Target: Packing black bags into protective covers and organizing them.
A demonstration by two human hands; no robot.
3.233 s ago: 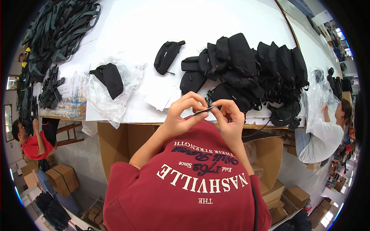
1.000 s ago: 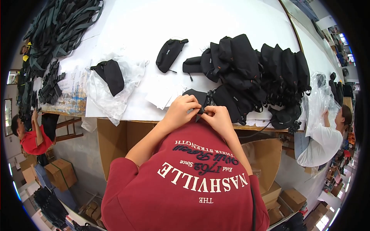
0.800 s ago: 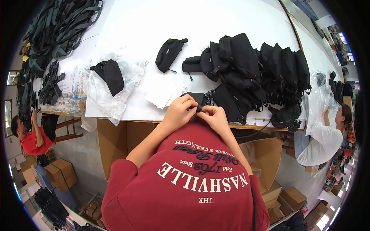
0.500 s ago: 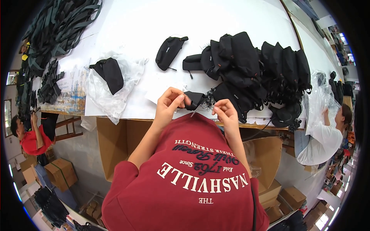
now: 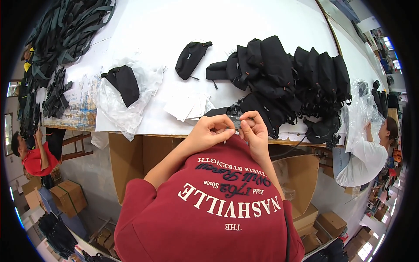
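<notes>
Both hands are back together at the desk (image 5: 262,26) edge: half a second ago they were spread apart with the small black pouch (image 5: 220,112) stretched between them. Now the left hand (image 5: 209,133) and right hand (image 5: 254,130) each pinch narrowly on its near edge, by the zipper I think, just beside the big pile of black bags (image 5: 297,83).

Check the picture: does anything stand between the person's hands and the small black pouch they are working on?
Nothing visible does. The left hand and right hand already pinch the black pouch at the table edge.
</notes>
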